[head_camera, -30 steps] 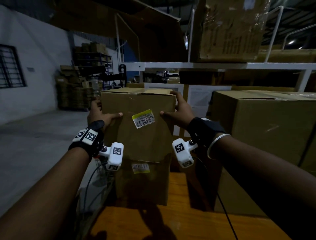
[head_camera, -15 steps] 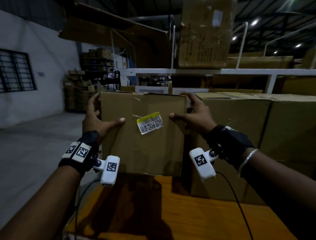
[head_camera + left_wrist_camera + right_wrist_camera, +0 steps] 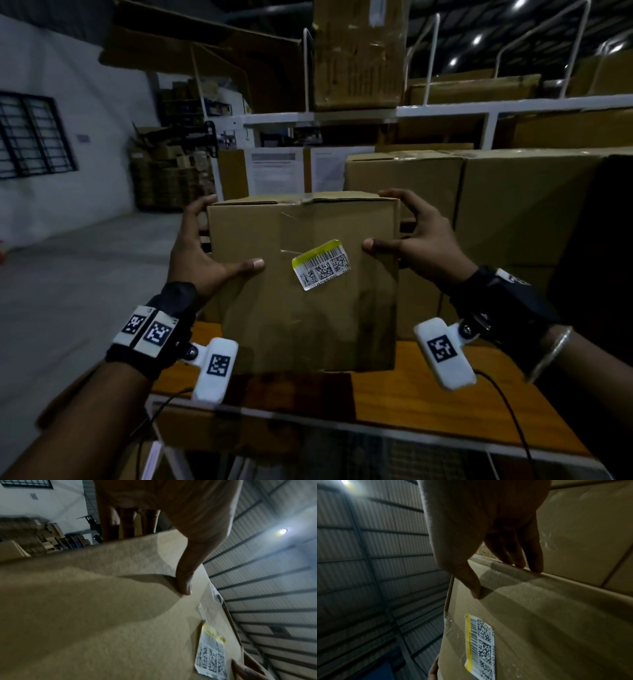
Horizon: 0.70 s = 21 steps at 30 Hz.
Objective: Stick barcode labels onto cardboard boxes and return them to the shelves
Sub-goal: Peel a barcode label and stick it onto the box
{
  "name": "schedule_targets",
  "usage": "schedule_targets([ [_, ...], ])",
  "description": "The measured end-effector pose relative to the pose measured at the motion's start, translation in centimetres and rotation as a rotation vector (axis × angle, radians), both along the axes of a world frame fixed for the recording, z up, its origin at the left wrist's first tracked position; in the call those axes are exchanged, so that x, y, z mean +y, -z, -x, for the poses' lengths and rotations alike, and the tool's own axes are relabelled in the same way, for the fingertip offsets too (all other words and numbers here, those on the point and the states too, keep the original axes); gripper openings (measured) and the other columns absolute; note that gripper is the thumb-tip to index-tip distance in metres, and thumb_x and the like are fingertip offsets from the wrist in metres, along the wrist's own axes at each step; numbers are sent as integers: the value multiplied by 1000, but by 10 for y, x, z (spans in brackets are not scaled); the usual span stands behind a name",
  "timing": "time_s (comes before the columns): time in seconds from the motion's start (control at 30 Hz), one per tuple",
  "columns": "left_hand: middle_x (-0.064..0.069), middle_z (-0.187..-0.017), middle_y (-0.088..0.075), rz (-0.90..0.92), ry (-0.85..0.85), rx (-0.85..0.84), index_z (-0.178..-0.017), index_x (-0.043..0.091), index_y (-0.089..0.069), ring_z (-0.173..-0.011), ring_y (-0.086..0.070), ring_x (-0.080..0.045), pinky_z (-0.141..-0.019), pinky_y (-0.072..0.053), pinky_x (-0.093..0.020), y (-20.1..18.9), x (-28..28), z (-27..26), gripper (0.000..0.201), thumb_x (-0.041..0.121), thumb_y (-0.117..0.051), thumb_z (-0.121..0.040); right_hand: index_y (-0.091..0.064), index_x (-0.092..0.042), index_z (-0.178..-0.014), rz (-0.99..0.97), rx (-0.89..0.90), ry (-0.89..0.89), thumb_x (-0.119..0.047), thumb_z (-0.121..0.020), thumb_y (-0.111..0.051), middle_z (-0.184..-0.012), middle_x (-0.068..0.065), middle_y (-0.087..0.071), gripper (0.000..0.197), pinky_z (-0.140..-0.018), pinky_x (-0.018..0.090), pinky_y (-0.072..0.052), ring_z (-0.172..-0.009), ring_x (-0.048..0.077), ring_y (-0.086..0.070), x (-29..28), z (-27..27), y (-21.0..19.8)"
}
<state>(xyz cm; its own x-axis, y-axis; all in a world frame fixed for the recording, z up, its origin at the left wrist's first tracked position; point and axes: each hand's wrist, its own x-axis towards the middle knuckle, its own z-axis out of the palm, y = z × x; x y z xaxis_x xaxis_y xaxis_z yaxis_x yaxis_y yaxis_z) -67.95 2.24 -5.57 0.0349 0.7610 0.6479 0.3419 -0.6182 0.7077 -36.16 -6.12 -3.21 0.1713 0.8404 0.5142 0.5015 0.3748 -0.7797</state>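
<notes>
Cardboard box bearing a tilted barcode label, held above the wooden shelf near its left edge, left hand and right hand clamped on its sides.

Our head view looks forward and down; both wrist views sit close, looking up along the box, sharing its label.

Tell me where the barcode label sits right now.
In the head view the barcode label is stuck, tilted, on the near face of the cardboard box, right of centre, between the left hand and right hand.
</notes>
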Motion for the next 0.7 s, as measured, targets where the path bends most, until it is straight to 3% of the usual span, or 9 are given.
schedule_targets([
  [0.13,-1,-125,-51,75,-12,63,-119,62,-31,-109,-56,-24,-86,-55,-46,26,-17,-17,107,33,-98,-41,-53,-43,-131,47,28,6,-40,-56,-89,-123,-11,-58,83,-73,46,-63,-110,20,-63,-25,-18,30],
  [0.2,-2,-126,-51,113,-1,81,-117,63,-30,-109,-56,-24,-87,-55,-45,41,-20,-28,106,32,-98,-41,-54,-42,-131,68,42,10,-35,-58,-91,-121,-8,-61,82,-73,46,-64,-108,18,-65,-32,-27,46],
  [0.37,5,-117,-48,195,53,110,-120,43,-33,-107,-53,-18,-86,-52,-36,81,-21,-58,100,20,-97,-47,-51,-39,-133,108,6,59,-26,-66,-92,-129,-7,-57,79,-77,32,-63,-108,12,-63,-42,-52,91],
  [0.5,2,-119,-48,285,106,142,-121,39,-33,-108,-53,-20,-90,-54,-44,115,-11,-79,98,18,-97,-50,-52,-35,-132,147,43,83,-22,-65,-93,-118,-14,-60,79,-72,18,-58,-103,3,-63,-46,-68,127],
  [0.6,3,-119,-48,343,160,156,-122,37,-29,-111,-54,-21,-92,-53,-44,136,-6,-91,97,15,-95,-54,-50,-38,-130,181,72,93,-19,-67,-92,-115,-18,-59,78,-71,17,-58,-100,-1,-61,-47,-78,147],
  [0.7,-7,-129,-50,358,161,219,-118,45,-25,-115,-54,-25,-94,-52,-47,156,0,-99,99,22,-96,-53,-50,-39,-128,204,96,109,-18,-68,-92,-119,-13,-62,77,-75,24,-61,-104,4,-63,-45,-85,170],
])
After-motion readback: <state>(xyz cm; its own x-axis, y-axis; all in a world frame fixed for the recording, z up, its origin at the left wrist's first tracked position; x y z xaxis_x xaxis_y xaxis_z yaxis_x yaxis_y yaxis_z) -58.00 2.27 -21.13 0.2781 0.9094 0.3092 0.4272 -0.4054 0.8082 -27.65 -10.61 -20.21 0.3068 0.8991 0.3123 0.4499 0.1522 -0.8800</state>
